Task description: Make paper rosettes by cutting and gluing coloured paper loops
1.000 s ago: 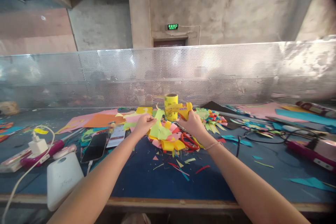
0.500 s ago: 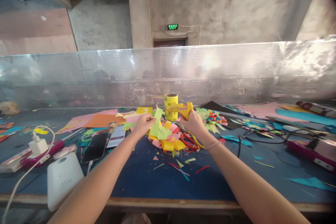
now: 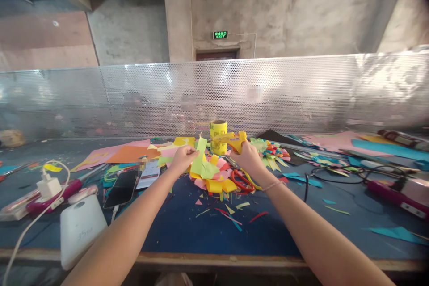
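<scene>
A strip of light green paper [image 3: 200, 156] is pinched between the fingers of my left hand [image 3: 183, 158], held up over the pile. My right hand [image 3: 248, 157] grips a yellow hot glue gun [image 3: 237, 141], its nozzle pointing left toward the paper's upper end. Whether the nozzle touches the paper I cannot tell. Behind the gun stands a yellow tape roll [image 3: 218, 128] with printed marks. Yellow paper loops [image 3: 219, 185] and pink scraps lie below my hands. Red-handled scissors [image 3: 244, 182] rest beneath my right hand.
On the left are a white power bank [image 3: 83, 230], a phone [image 3: 121, 187] and a purple power strip [image 3: 65, 192] with a white cable. To the right lie a black cable [image 3: 342, 178] and another purple power strip [image 3: 385, 194]. A perforated metal screen [image 3: 150, 98] runs along the back.
Both hands stay almost in place, still holding the green paper and the glue gun. At the far left edge, the orange-red item has shifted mostly out of view.
</scene>
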`<state>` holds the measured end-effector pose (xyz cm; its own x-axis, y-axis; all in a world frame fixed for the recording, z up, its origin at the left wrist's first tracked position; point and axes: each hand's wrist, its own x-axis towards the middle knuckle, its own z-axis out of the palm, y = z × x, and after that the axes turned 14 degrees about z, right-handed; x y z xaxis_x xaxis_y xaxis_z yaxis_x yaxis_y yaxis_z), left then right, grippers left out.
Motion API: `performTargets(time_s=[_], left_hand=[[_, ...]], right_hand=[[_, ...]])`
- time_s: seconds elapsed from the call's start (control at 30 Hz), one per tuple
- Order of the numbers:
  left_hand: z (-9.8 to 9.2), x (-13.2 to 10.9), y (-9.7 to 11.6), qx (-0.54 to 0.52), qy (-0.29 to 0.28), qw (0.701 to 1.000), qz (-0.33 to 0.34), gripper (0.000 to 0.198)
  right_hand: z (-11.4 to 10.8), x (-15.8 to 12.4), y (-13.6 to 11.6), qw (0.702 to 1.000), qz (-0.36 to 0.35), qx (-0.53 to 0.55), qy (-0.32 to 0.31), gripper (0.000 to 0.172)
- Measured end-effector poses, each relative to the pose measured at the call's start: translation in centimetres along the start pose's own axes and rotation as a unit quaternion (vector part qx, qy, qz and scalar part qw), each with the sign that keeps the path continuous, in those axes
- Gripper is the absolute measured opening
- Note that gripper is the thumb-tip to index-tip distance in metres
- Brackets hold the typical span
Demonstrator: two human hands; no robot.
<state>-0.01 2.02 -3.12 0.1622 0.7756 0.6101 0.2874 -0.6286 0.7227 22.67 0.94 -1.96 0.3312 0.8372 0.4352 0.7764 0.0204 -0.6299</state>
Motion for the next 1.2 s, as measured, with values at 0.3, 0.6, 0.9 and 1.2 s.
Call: performTargets(time_s=[0.3,0.6,0.9,1.2], left_hand=[[-0.1,0.1,-1.1,-0.033,0.017,0.999,0.003,0.028],[-0.3,0.3,-0.2,-0.036,0.115,0.992,-0.021,0.026],[-0.5,0.4,-0.1,-0.062,0.141,0.988,-0.032,0.025],[-0.9,0.5,0.0,-0.025,0.162,0.986,-0.014,0.024]], right_hand=[[-0.3,-0.2,-0.2,1.000,0.007,-0.005,-0.016,0.040],[-0.8,0.3,0.0,1.000,0.024,-0.005,-0.016,0.045],[-0.3,1.5,1.3,0.999,0.018,0.015,0.037,0.042],[-0.7,0.7,0.5,1.000,-0.004,0.008,0.000,0.036]])
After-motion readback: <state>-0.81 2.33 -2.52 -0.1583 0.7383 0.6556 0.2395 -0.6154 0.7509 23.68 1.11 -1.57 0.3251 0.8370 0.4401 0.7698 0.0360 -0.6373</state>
